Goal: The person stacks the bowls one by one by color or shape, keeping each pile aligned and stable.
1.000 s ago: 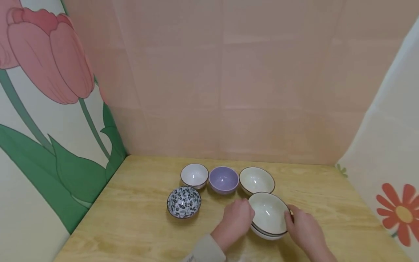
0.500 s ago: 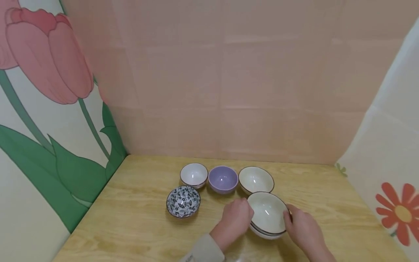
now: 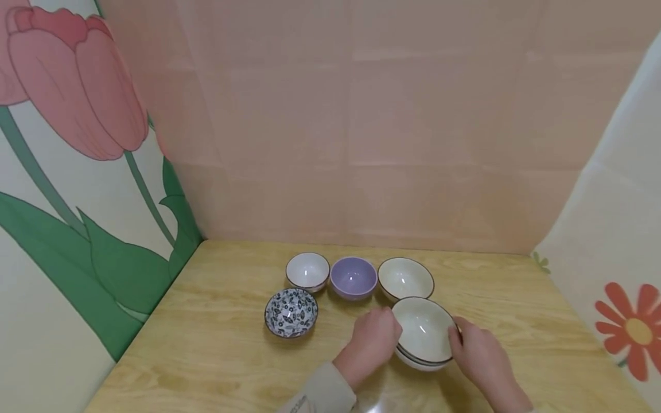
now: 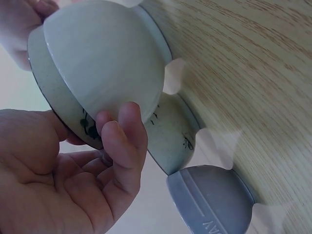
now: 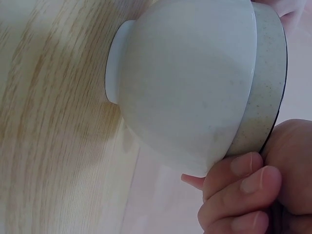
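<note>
A cream bowl with a dark rim (image 3: 423,327) sits nested in a white bowl (image 3: 420,365) at the front right of the table in the head view. My left hand (image 3: 373,339) grips the cream bowl's rim from the left, while my right hand (image 3: 481,354) holds the same rim on the opposite side. In the left wrist view, curled fingertips (image 4: 129,117) lie against the white bowl's outside. The right wrist view has the cream bowl's speckled wall (image 5: 263,83) rising out of the white bowl, whose foot ring (image 5: 117,63) is down at the wood.
Behind the stack stand another cream bowl (image 3: 406,278), a purple bowl (image 3: 353,278) and a small white bowl (image 3: 307,269), side by side. A black-and-white floral bowl (image 3: 291,313) is at the left on the wooden table (image 3: 206,350). A pink backdrop (image 3: 346,143) rises behind.
</note>
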`<state>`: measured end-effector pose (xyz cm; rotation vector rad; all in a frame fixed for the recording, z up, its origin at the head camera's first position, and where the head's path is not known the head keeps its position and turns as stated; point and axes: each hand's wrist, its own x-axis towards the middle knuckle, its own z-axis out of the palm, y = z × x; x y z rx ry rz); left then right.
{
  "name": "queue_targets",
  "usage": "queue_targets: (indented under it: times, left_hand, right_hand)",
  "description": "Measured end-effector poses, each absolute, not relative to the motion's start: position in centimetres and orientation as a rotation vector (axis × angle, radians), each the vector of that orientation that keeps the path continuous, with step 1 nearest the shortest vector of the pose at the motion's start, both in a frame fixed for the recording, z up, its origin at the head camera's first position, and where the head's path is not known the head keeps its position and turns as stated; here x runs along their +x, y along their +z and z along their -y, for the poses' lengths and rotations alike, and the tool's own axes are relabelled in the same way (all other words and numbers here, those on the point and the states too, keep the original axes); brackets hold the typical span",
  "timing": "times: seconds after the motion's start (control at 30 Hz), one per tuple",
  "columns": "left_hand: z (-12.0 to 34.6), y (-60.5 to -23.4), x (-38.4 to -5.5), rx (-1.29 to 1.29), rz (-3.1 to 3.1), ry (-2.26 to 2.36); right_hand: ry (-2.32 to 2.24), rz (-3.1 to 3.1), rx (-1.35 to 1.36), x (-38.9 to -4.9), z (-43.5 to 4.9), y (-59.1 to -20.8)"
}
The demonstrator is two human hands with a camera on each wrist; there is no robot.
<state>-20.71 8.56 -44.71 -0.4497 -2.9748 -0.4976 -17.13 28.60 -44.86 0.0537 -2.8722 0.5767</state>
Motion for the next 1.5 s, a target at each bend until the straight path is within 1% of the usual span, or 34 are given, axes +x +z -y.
queue_targets:
  times: [0.27,0.83,1.13,1.5]
  left_hand:
    - [-8.7,-44.4,-20.6,-0.405,2.987,-0.546]
    - [-8.4,-44.8,-20.7,-0.401,2.967,-0.562]
    - [-8.0,-44.8,-20.9,-0.541,2.984,-0.546]
    - [-7.6,-44.6,-21.5,-0.555,3.04,-0.676]
  right_hand:
    - [0.584,2.864,0.064,-17.2,-28.8,-45.0]
    - [0.622,2.893,0.074,-17.4,-28.7,-44.7]
    - [0.662,2.875,0.101,-17.0,-29.2,-45.1]
    - [0.669,2.91,0.173,-17.5,-29.5,-44.8]
